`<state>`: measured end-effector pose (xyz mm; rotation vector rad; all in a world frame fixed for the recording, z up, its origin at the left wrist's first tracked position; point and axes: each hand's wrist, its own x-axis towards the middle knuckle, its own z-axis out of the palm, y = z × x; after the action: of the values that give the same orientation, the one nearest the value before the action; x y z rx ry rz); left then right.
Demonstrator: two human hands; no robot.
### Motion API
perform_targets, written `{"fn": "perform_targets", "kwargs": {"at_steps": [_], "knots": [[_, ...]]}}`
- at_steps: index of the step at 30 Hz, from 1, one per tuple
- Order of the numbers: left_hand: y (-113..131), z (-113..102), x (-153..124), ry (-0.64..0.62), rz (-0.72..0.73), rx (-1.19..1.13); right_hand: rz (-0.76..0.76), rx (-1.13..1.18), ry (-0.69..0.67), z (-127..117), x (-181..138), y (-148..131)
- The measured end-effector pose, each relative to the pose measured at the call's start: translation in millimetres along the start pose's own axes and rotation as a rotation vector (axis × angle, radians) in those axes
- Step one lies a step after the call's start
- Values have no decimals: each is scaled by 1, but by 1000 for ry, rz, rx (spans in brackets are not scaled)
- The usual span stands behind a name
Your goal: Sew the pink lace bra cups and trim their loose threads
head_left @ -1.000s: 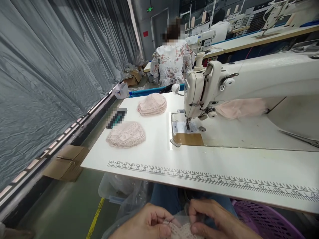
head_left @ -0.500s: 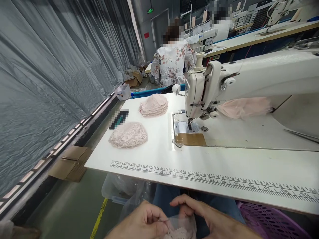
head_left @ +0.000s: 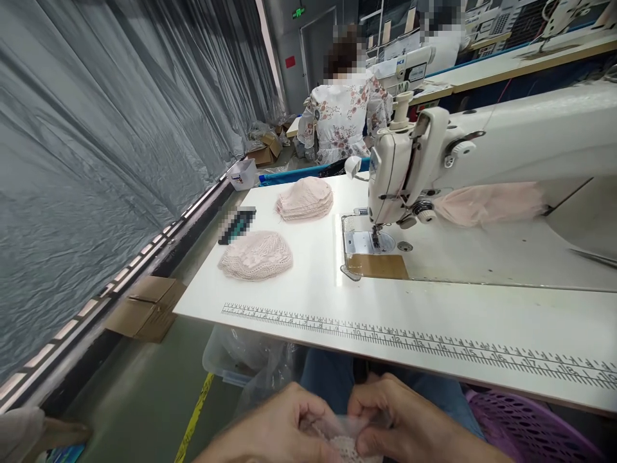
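Low at the bottom of the head view, below the table's front edge, my left hand [head_left: 301, 427] and my right hand [head_left: 393, 415] face each other over my lap. Both are closed on one piece of pale pink lace fabric [head_left: 349, 445] with a sheer part at its top. Fingers hide much of the piece, and its lower end runs out of the picture. Up on the table, a stack of pink lace pieces [head_left: 258, 257] lies at the left, and a second stack of pink pieces [head_left: 306, 199] sits behind it.
A white sewing machine [head_left: 395, 173] stands on the white table [head_left: 308, 292], which has a printed ruler along its front. Pink fabric [head_left: 491, 202] lies under the machine arm. A purple basket [head_left: 525, 427] is at lower right, a cardboard box [head_left: 144, 308] at left. A person [head_left: 344, 109] sits ahead.
My right hand's fingers, raised and apart before, have closed on the lace fabric. My left hand keeps its hold. The camera view has shifted slightly, moving the table scene a little right.
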<state>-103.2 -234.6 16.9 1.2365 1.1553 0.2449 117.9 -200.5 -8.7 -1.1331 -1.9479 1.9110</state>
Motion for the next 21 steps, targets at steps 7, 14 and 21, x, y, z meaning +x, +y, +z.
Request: {"fn": "perform_targets", "kwargs": {"at_steps": [7, 14, 21], "knots": [[-3, 5, 11, 25, -48, -66, -57, 123, -148, -12, 0, 5], [-10, 1, 3, 34, -53, -111, -72, 79, -80, -2, 2, 7], [-5, -4, 7, -77, -64, -113, -93, 84, -174, -9, 6, 4]]}}
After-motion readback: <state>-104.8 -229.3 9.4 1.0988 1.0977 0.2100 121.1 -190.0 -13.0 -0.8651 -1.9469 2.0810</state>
